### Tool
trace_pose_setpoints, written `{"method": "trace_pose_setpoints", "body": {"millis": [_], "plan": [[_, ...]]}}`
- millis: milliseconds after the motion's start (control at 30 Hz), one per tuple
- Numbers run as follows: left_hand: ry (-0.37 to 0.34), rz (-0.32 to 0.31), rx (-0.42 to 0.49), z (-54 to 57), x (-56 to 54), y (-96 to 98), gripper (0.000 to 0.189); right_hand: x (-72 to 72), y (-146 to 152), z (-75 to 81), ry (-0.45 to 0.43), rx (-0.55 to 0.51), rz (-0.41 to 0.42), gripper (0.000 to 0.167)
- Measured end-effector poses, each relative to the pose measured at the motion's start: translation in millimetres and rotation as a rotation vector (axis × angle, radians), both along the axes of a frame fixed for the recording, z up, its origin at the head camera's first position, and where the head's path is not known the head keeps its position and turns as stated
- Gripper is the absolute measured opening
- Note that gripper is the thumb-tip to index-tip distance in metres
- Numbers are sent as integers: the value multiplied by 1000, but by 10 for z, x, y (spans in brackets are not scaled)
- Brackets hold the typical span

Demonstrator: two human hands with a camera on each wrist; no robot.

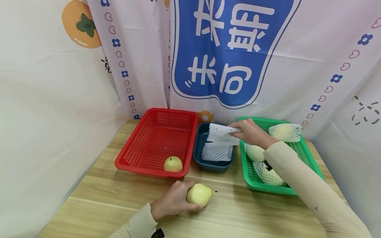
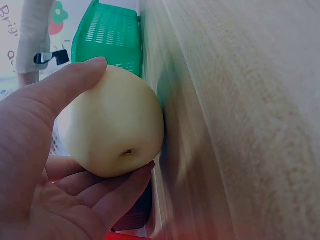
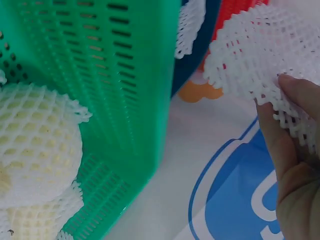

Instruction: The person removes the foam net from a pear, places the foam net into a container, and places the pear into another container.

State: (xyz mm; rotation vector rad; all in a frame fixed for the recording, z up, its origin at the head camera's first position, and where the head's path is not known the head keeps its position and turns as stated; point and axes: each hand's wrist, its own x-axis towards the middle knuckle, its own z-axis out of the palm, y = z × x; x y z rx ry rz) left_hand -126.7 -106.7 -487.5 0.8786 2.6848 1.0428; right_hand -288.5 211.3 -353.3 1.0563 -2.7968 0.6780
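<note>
My left hand point(image 1: 175, 200) grips a pale yellow-green pear point(image 1: 200, 195) near the table's front, its stem pointing right. In the left wrist view the thumb and fingers curl round the pear point(image 2: 117, 122), close to the wood. Above the blue bin point(image 1: 214, 167), my right hand point(image 1: 250, 132) pinches a white foam net sleeve point(image 1: 221, 134), which hangs flat. Another foam net sleeve point(image 1: 217, 152) lies inside that bin. In the right wrist view, thumb and fingers pinch the edge of the held foam net point(image 3: 260, 55).
A red basket point(image 1: 125, 162) at the left holds one bare pear point(image 1: 173, 164). On the right stands a green basket point(image 1: 250, 185) with several pears in foam nets, such as a netted pear point(image 1: 284, 132). A printed cloth point(image 1: 143, 49) hangs behind the wooden table point(image 1: 98, 198).
</note>
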Motion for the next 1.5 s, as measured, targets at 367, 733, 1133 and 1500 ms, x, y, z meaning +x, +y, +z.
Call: {"method": "trace_pose_setpoints", "body": {"millis": [367, 733, 1133, 1500], "plan": [[-27, 14, -32, 14, -2, -14, 75, -237, -150, -196, 36, 63, 34, 15], [-59, 5, -48, 32, -7, -3, 77, -174, -346, -423, -62, 264, 164, 17], [-62, 8, -52, 43, -14, -1, 76, 22, -525, -375, -415, 573, 172, 35], [-80, -2, -40, 41, -38, 0, 77, 46, -716, -362, -419, 578, 158, 38]]}}
